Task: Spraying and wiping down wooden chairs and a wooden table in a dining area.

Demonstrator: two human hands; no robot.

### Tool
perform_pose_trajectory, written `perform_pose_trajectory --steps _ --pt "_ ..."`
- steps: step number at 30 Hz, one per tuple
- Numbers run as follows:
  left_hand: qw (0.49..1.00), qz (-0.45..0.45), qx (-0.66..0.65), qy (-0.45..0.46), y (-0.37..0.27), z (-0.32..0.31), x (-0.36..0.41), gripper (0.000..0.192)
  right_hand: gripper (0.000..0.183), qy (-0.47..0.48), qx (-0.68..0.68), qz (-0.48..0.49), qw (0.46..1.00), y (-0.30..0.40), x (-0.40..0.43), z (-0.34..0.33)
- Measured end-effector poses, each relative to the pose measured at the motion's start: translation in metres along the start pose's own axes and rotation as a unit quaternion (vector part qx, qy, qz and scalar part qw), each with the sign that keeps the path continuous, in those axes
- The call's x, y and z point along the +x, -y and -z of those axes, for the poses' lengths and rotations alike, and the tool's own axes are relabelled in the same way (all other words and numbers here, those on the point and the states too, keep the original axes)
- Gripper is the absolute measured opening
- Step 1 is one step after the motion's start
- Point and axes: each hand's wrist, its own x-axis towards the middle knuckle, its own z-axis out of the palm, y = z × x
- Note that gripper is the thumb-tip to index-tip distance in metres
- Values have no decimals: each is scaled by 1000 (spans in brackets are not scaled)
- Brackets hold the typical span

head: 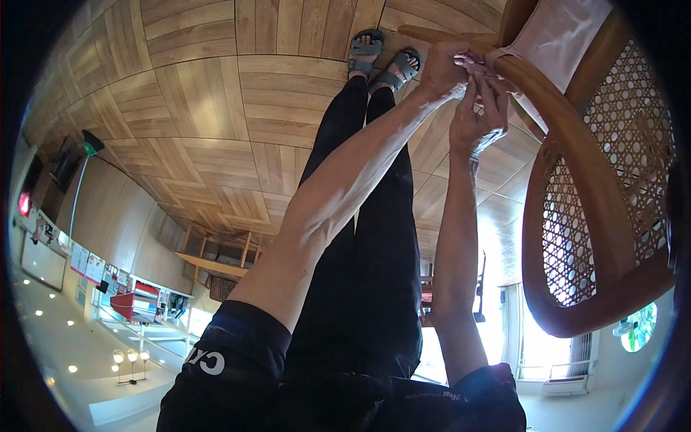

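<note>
My left hand (445,67) and my right hand (482,110) are close together beside the curved wooden frame of a cane chair (561,97). Pale pink satin-like cloth (561,38) lies over the chair's seat, and a narrow part of it loops around the wood near my fingers. The fingers of my left hand are bent at the gathered pink cloth. With thumb and fingertips together, my right hand pinches at the same spot. The fingers partly hide the cloth there, so its exact shape cannot be told.
My sandalled feet (386,59) stand on the wood-patterned tiled floor (194,97), left of the chair. Woven cane panels (569,232) fill the chair's frame. Farther off are a green broom (90,148), a wooden rack (216,262) and a long cabinet (116,210).
</note>
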Motion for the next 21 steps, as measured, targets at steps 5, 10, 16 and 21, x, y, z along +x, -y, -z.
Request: perform_pose_trajectory --steps 5,10,16,21 --pt "993 79 -80 26 11 2 -3 14 15 5 -6 -77 997 2 4 -4" --pt "998 28 -47 9 15 5 5 13 13 -38 -22 -6 999 1 15 -16" --pt "973 -92 210 -21 4 6 11 16 14 -40 -107 -67 991 -1 23 -24" --pt "971 -75 225 28 -3 9 11 20 12 -126 -99 -64 985 2 19 -34"
